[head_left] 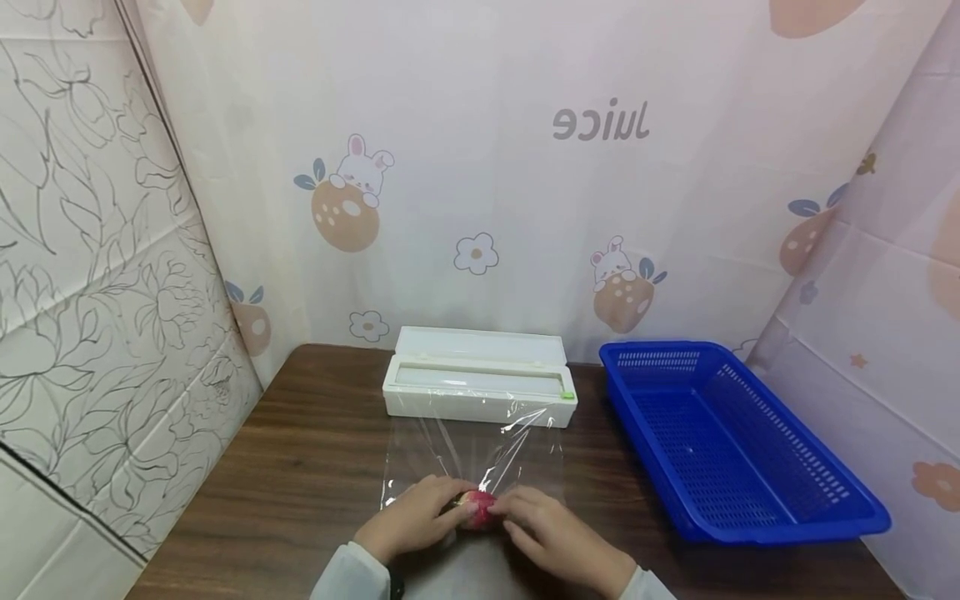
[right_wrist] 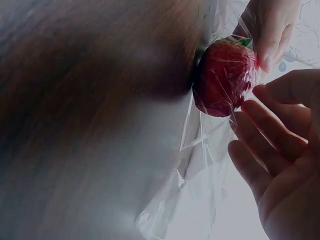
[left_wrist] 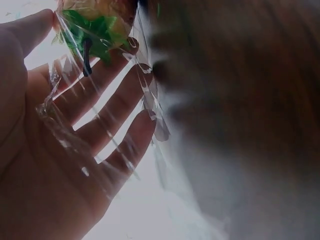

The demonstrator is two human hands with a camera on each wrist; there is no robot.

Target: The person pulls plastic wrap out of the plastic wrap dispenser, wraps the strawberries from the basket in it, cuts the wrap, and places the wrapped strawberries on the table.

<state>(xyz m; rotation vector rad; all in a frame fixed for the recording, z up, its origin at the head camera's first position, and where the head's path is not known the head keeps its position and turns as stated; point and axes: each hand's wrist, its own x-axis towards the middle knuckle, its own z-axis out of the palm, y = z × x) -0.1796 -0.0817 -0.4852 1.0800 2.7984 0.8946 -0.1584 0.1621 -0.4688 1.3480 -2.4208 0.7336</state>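
A red fruit (head_left: 478, 508) with a green leafy cap (left_wrist: 102, 32) and a dark stem sits on the table, clear plastic wrap (head_left: 468, 454) over it. My left hand (head_left: 420, 517) holds it from the left, thumb on its near side and fingers on the far side. From the right, my right hand (head_left: 558, 537) touches the wrapped fruit with its fingertips, the fingers loosely bent in the right wrist view. The wrap runs back in creases to a white dispenser box (head_left: 480, 343) with a raised lid. Loose film hangs across my left palm in the left wrist view.
A blue slotted basket (head_left: 697, 521) stands on the right of the dark wooden table (head_left: 300, 475). On the front edge of the dispenser, at its right end, is a small green piece (head_left: 567, 395). Patterned curtains (head_left: 480, 183) surround the table.
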